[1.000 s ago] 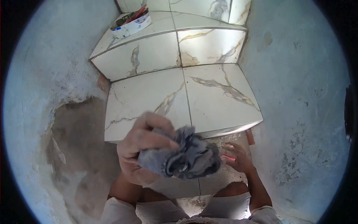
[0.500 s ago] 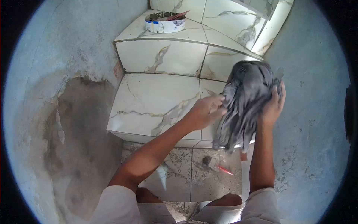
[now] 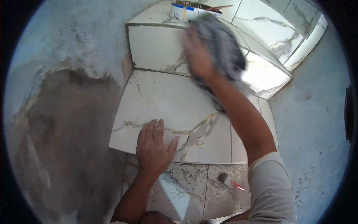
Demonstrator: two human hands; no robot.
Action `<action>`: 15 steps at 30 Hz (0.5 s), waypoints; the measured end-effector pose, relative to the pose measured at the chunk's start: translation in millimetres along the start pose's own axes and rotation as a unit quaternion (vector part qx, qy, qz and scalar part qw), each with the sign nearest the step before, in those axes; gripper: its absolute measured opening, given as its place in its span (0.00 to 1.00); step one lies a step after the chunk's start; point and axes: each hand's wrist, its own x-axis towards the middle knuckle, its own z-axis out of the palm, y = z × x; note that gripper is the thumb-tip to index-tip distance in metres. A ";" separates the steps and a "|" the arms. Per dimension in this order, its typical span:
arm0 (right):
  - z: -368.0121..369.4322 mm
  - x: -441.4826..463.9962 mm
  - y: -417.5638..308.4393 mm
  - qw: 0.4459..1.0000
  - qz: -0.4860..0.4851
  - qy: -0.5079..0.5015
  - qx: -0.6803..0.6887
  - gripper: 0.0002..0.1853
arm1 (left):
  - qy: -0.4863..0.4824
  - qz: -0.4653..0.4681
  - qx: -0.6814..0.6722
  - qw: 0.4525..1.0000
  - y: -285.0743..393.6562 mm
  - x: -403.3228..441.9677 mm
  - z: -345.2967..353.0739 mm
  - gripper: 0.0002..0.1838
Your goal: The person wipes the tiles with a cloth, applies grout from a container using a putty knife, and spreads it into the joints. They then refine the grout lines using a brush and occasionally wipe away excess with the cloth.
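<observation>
Marbled tile steps [image 3: 145, 41]: our left hand [image 3: 153, 151] lies empty, fingers extended, on the lower tread [image 3: 167, 99]; our right hand [image 3: 200, 58], its grip unclear to us, overlies a blurred grey cloth [image 3: 223, 46] near the white tub [image 3: 179, 13].

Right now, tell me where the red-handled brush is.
In the head view, the red-handled brush lies at lower right on the stained lower tile, below the white marbled step, left of the right sleeve.
</observation>
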 end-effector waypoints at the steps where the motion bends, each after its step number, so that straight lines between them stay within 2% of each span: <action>1: 1.4 32.3 -24.6 0.914 0.181 -0.326 0.161 0.46 | -0.006 -0.012 0.013 1.000 0.1 3.3 0.0 0.34; 2: 8.3 61.9 -49.2 0.889 0.205 -0.373 0.172 0.37 | -0.010 -0.005 0.010 1.000 -1.3 4.7 1.5 0.34; 3: 23.2 82.4 -62.7 0.940 0.144 -0.232 0.206 0.32 | -0.009 -0.009 0.010 1.000 -2.3 3.6 2.7 0.34; 4: 33.2 93.6 -68.7 0.965 0.079 -0.085 0.236 0.30 | -0.010 -0.015 0.012 1.000 -3.3 2.1 2.4 0.34; 8: 14.3 82.5 -60.6 0.974 0.108 -0.069 0.185 0.30 | -0.027 -0.036 0.006 0.999 -2.9 3.0 -1.6 0.33; 10: -9.2 46.4 -24.9 0.974 0.070 -0.107 0.187 0.27 | -0.033 -0.031 -0.006 0.999 -6.5 1.8 -3.8 0.33; 12: -41.7 0.1 23.0 0.991 0.045 -0.129 0.011 0.29 | -0.030 -0.038 -0.015 0.999 -8.4 0.4 -3.8 0.33; 13: -86.0 -12.6 35.2 0.968 0.090 -0.232 0.020 0.27 | -0.030 -0.041 -0.020 0.999 -10.0 -0.6 -3.7 0.34; 14: -69.5 -94.7 119.8 0.977 -0.018 -0.212 0.027 0.18 | -0.028 -0.046 -0.020 0.998 -11.4 -2.0 -3.4 0.34; 15: -114.4 -85.3 87.3 0.952 0.226 -0.172 0.113 0.19 | -0.033 -0.043 -0.012 0.998 -11.4 -2.8 -2.5 0.33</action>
